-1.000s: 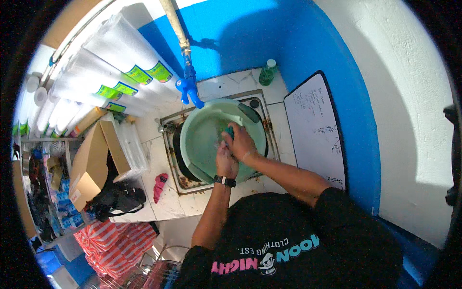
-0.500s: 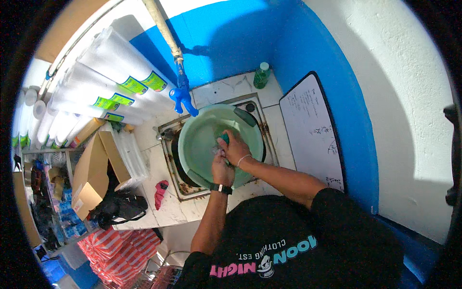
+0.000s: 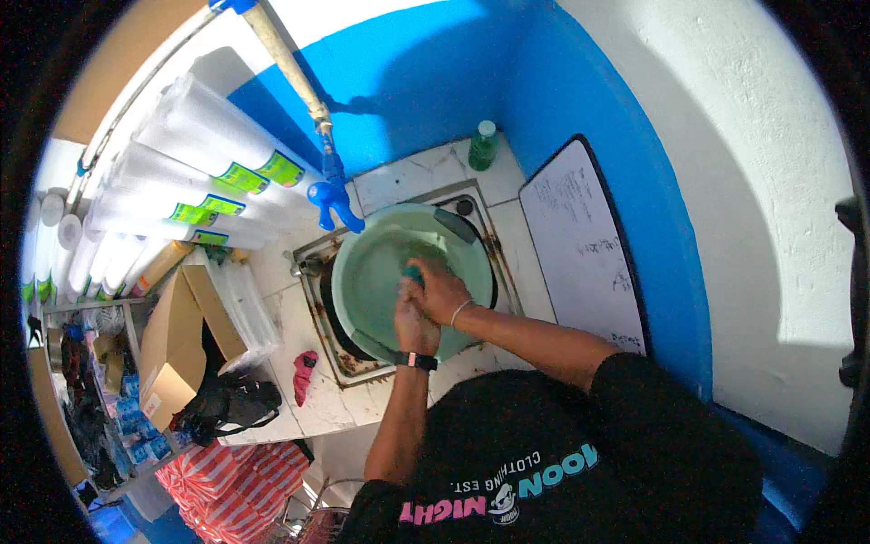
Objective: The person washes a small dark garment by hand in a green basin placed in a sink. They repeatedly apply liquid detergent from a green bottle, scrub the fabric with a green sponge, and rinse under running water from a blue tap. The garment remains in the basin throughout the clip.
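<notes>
A light green plastic basin [image 3: 354,288] of cloudy water rests over the sink. Inside it, my two hands are close together and touching. My right hand [image 3: 439,292], with a thin pale band at the wrist, is closed round a dark green scouring pad [image 3: 413,274]. Just below and to its left, my left hand [image 3: 413,319] is closed too, wearing a dark wristband [image 3: 416,361]. Whatever the left hand grips is hidden behind the fingers and blurred.
A blue tap [image 3: 333,201] hangs left of the basin. Behind stands a green bottle [image 3: 483,147]; a whiteboard [image 3: 580,245] leans at the right. A pink cloth [image 3: 304,375] lies on the tiled counter [image 3: 337,408], beside a cardboard box [image 3: 177,349] and white rolls [image 3: 204,136].
My hands have drawn closer together over the pad, and a small clear, pinkish thing seen at the left fingers is hidden now. The whole view has shifted slightly.
</notes>
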{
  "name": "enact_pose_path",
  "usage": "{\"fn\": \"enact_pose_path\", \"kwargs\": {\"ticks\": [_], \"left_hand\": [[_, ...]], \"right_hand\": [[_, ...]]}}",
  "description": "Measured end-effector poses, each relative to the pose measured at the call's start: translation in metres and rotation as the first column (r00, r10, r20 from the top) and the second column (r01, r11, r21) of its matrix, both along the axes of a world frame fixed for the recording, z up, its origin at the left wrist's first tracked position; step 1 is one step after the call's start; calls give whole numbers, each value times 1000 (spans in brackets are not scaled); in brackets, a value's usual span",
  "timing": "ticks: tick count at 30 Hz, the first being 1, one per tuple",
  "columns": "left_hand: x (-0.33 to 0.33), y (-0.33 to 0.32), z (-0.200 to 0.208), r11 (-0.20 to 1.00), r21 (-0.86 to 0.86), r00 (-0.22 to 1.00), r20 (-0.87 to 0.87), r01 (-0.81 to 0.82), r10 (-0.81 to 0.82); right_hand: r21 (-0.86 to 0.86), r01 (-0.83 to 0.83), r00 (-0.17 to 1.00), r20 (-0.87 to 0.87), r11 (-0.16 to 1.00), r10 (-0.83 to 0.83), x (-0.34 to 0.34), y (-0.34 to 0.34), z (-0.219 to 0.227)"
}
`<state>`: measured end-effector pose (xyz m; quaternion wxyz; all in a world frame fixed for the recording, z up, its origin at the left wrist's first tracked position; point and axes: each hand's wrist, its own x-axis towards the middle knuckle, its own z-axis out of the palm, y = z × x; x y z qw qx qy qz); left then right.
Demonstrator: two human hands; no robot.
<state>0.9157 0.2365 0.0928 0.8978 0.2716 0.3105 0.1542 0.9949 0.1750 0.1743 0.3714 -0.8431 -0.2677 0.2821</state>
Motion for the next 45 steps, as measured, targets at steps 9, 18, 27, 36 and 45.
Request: {"fn": "enact_pose_path", "kwargs": {"ticks": [9,18,27,36,45], "left_hand": [[-2,12,-1,991,-101,994,-66,-93,86],[2,9,14,997,76,1000,-4,-7,7],[0,7,19,998,-63,989,143,-25,34],[9,8,38,520,486,613,-784,702,-95],[1,6,6,999,41,918,397,2,-18]], "right_hand": [[-26,30,997,-69,999,-32,4,4,7],[78,55,980,186,995,-69,11,7,-1],[18,-110,831,550,994,82,-8,8,-34],[-7,-154,949,276,988,150,2,-1,-1],[-43,-139,952,268,989,145,8,3,-7]]}}
